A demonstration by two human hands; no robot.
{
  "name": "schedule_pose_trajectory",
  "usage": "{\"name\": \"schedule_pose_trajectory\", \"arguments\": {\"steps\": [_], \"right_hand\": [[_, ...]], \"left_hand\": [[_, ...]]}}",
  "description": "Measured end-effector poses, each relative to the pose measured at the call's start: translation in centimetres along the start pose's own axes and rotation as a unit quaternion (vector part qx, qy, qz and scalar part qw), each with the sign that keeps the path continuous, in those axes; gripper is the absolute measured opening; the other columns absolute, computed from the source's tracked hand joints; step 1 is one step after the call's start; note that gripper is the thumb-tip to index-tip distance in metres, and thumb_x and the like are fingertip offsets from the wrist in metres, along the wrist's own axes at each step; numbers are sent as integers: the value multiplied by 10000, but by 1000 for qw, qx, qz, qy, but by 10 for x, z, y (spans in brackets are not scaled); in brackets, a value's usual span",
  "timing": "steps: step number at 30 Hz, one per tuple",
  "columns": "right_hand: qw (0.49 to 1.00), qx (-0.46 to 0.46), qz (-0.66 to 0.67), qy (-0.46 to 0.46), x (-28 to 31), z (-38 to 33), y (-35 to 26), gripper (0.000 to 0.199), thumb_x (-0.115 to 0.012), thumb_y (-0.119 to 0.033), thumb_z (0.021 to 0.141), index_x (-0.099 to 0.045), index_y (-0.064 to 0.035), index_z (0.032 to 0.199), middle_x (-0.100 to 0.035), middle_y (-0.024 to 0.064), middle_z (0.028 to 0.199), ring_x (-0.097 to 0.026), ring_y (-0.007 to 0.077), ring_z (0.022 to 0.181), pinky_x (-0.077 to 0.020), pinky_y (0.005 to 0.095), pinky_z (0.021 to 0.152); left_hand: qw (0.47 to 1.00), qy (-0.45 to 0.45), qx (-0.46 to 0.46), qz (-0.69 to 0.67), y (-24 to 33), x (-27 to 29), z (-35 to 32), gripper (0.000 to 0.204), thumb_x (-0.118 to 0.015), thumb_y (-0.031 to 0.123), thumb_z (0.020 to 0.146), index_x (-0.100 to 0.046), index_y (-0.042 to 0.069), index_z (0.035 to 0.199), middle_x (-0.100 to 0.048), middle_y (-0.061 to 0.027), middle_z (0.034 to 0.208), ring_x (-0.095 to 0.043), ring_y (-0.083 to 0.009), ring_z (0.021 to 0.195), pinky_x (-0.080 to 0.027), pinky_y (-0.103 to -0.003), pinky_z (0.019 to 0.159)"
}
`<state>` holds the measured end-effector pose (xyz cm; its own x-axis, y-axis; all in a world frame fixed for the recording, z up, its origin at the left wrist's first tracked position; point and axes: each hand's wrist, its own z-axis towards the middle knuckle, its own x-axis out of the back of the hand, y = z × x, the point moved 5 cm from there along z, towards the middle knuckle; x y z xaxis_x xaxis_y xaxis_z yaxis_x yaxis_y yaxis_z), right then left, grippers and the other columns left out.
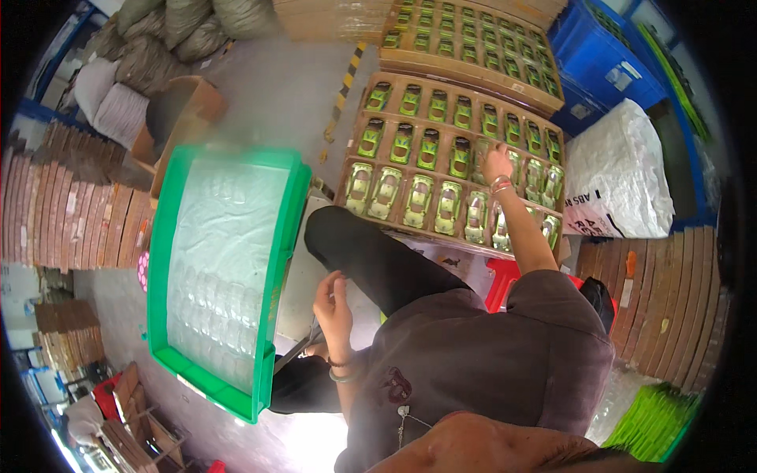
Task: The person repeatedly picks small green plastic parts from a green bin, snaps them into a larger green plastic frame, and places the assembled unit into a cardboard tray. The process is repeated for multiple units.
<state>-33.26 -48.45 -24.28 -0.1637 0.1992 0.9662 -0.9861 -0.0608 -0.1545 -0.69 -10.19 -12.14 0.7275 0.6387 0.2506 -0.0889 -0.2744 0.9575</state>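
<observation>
My right hand [496,163] reaches over a cardboard tray [394,224] divided into cells, each with a green toy car body. Its fingers are closed at a cell in the middle row; what they hold is hidden. Left of this hand, the toy car bodies [428,148] are darker, with black on top; to its right and in the nearest row, pale green car bodies [418,199] show. My left hand [333,307] is raised beside my knee, fingers loosely apart, nothing visible in them. Near it stands a green plastic bin [285,229] with clear plastic pieces inside.
Behind the tray lies another carton of green toy cars [465,49]. Blue crates [603,55] and a white sack [619,177] stand at the right. Stacked cardboard [79,217] lines the left, below grey sacks [150,59]. A red stool [502,284] is partly under the tray.
</observation>
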Motion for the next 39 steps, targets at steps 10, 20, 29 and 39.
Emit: {"name": "schedule_pose_trajectory", "arguments": {"steps": [10,20,29,39], "right_hand": [[978,171,118,-18,39,-2,-63,424,-727,-209,756,-632,-19,1122,-627,197,1063,-596,321,1014,-471,406,920],[536,535,394,-521,247,-157,-309,239,-676,-126,826,-675,-3,1032,-670,61,889,-617,118,778,-491,257,679],[665,682,239,-189,169,-129,-525,197,-591,-90,842,-647,-5,1011,-642,183,1032,-632,306,953,-495,387,856],[737,644,149,-138,138,-110,-543,273,-572,-91,831,-593,-28,1096,-614,228,1006,-623,357,956,-508,443,794]], "left_hand": [[996,50,-77,12,28,28,-12,231,-622,149,899,-642,9,1083,-649,-161,1059,-638,-282,956,-520,-344,771],[959,28,-264,98,116,48,-19,616,-662,33,747,-476,18,1333,-563,-207,1254,-551,-391,1158,-458,-401,945],[945,115,37,-305,18,82,-52,254,-488,70,941,-554,-31,1164,-657,-115,998,-672,-221,865,-532,-310,717],[876,126,26,-464,18,91,-56,268,-488,36,927,-514,-38,1184,-596,-189,1167,-664,-272,935,-569,-376,726]]}}
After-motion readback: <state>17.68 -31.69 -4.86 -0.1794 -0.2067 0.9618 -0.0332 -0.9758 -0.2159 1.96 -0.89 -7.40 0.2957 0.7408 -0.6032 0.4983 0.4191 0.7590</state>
